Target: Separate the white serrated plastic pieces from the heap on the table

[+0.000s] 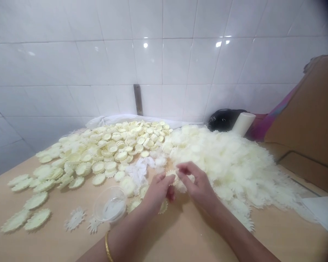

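Over the near middle of the table my left hand (159, 189) is closed, thumb against fingers, on a pale yellow toothed petal disc (172, 174). Close beside it on the right is my right hand (197, 183), its thumb and forefinger drawn together at the disc's edge; what they pinch, if anything, is too small to make out. Left of my hands stands a clear round tub (110, 203) with whitish contents. Stacked toothed discs (123, 145) spread over the left and back. A big heap of thin, fluffy petal pieces (224, 163) lies to the right.
Two loose flat toothed pieces (75, 218) lie left of the tub. Crumpled white material (139, 171) sits between the heaps. A white cylinder (243, 123) and a black bag (224, 118) are at the back right, near a cardboard box (308, 123). White tiles (177, 60) wall the back.
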A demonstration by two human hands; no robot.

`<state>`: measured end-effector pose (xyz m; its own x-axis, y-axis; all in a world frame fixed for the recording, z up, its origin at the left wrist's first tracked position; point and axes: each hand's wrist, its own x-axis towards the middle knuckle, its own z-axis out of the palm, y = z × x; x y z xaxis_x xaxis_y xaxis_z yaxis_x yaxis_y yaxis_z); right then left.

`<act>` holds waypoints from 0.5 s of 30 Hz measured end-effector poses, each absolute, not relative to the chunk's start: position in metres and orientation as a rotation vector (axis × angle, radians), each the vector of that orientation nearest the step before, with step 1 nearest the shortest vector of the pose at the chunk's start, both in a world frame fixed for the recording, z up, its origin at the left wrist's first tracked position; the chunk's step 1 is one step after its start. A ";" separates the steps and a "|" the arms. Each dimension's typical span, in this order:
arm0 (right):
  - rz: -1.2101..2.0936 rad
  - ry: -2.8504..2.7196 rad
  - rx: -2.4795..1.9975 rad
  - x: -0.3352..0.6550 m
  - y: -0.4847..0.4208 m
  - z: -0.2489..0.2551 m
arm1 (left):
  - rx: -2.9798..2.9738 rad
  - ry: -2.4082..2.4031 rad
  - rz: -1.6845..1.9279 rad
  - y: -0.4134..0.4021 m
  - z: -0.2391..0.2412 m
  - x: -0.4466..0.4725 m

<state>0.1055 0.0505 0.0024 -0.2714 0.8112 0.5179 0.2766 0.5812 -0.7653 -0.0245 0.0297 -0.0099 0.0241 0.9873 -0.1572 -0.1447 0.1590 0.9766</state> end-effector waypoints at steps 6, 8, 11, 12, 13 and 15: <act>0.750 -1.889 -0.899 0.108 0.053 0.005 | 1.243 1.226 1.109 0.034 -0.012 -0.026; 0.747 -1.904 -0.924 0.108 0.052 0.005 | 1.221 1.229 1.115 0.032 -0.013 -0.025; 0.695 -1.896 -0.974 0.105 0.051 0.003 | 1.217 1.186 1.124 0.030 -0.013 -0.023; 0.683 -1.890 -0.996 0.104 0.051 0.002 | 1.234 1.173 1.120 0.029 -0.013 -0.022; 0.677 -1.885 -1.015 0.103 0.051 0.001 | 1.253 1.173 1.117 0.029 -0.013 -0.022; 0.687 -1.877 -1.038 0.102 0.052 -0.002 | 1.274 1.214 1.117 0.029 -0.014 -0.022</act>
<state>0.1022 0.0516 -0.0024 -0.2840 0.8629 0.4180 0.3892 0.5022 -0.7722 -0.0219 0.0286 -0.0144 0.0657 0.9977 -0.0185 0.0644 0.0142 0.9978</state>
